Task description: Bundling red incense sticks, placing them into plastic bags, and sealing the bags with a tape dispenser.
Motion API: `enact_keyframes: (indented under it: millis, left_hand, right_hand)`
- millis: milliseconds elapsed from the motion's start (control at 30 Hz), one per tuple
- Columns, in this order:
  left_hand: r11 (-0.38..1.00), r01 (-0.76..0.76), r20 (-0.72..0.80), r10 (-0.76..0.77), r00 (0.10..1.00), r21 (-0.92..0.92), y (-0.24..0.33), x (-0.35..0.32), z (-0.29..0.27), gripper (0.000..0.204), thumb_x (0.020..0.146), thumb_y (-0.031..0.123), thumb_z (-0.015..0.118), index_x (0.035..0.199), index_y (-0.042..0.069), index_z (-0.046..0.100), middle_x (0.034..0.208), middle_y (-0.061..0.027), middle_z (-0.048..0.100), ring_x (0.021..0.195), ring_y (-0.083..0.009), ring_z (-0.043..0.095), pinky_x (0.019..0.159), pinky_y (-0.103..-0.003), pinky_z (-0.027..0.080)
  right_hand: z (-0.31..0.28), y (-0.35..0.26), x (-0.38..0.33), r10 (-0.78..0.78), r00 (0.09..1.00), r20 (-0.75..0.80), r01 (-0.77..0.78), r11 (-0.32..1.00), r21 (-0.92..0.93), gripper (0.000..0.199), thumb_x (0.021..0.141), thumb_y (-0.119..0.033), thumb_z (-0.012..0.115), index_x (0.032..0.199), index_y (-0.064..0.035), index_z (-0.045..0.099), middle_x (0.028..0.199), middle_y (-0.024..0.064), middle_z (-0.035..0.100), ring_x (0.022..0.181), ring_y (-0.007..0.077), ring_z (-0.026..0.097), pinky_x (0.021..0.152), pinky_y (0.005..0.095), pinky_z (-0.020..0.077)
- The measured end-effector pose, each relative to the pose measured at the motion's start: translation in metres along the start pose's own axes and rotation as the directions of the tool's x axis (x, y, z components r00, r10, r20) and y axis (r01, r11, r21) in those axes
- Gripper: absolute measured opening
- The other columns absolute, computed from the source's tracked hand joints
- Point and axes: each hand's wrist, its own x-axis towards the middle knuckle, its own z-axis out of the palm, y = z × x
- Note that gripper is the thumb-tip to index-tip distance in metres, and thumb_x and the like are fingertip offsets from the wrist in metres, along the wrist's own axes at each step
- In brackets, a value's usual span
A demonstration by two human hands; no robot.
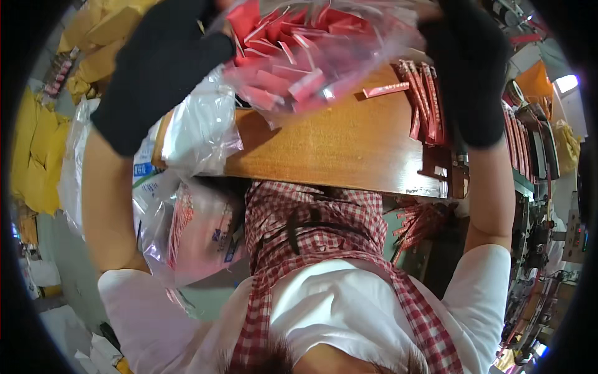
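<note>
Between my hands hangs a clear plastic bag (pixel 268 106), raised over the table and packed with several red paper packets (pixel 283 53) that have pale edges. My left hand (pixel 168 68), in a black glove, grips the bag's left side. On the right side, my right hand (pixel 470 68), gloved the same way, holds the bag near its upper edge. Most fingertips are cut off by the top of the picture or lie behind the plastic. A single slim red packet (pixel 386 90) lies on the wooden table (pixel 324 149) beneath, beside a row of similar packets (pixel 427 103) near my right wrist.
Clear plastic bags (pixel 202 128) lie on the table's left part. Below its edge hangs a bag of red-and-white packets (pixel 199 234). More red packets (pixel 417 227) sit under the table at right. Yellow bags (pixel 37 149) stand far left; machinery (pixel 542 268) lines the right.
</note>
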Motion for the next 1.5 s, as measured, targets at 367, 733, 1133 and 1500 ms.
enact_keyframes:
  millis: [367,733,1133,1500]
  left_hand:
    - [0.803,0.406,0.392,-0.237,0.889,-0.436,0.018,0.057,-0.037,0.019,0.086,0.014,0.057,0.097,0.001,0.064,0.070,-0.0024,0.058,0.044,-0.0069,0.050,0.040,-0.022,0.040]
    - [0.596,0.487,0.619,0.022,0.785,-0.638,0.042,-0.051,0.070,0.069,0.075,0.032,0.076,0.129,0.001,0.047,0.117,-0.0172,0.054,0.110,-0.0267,0.053,0.098,-0.040,0.041]
    - [-0.525,0.527,0.731,-0.334,0.596,-0.669,-0.016,-0.035,0.273,0.041,0.075,0.011,0.072,0.113,0.005,0.058,0.099,-0.0049,0.064,0.089,-0.0146,0.062,0.079,-0.030,0.051]
    - [-0.651,0.531,0.837,-0.359,0.413,-0.542,-0.114,-0.024,0.359,0.029,0.083,0.020,0.067,0.107,0.005,0.062,0.094,-0.0072,0.068,0.083,-0.0182,0.067,0.076,-0.033,0.055]
  right_hand:
    - [-0.009,-0.015,0.034,-0.427,0.894,-0.133,0.292,0.783,-0.550,0.043,0.068,-0.032,0.075,0.099,-0.0081,0.057,0.084,0.0095,0.060,0.073,0.0288,0.061,0.068,0.0369,0.0487]
    - [0.046,-0.052,0.003,-0.523,0.852,0.004,0.523,0.852,-0.035,0.019,0.075,-0.031,0.063,0.070,-0.0138,0.056,0.065,0.0066,0.052,0.054,0.0170,0.054,0.040,0.0273,0.0351]
    - [0.216,0.338,-0.029,0.177,0.984,-0.031,-0.152,0.726,-0.670,0.050,0.079,-0.038,0.062,0.121,-0.0133,0.052,0.117,0.0219,0.054,0.109,0.0412,0.054,0.092,0.0478,0.0433]
    - [0.232,0.293,-0.063,0.225,0.971,0.085,-0.163,0.875,-0.456,0.039,0.079,-0.015,0.064,0.117,-0.0104,0.056,0.112,0.0160,0.056,0.098,0.0351,0.058,0.078,0.0432,0.0491]
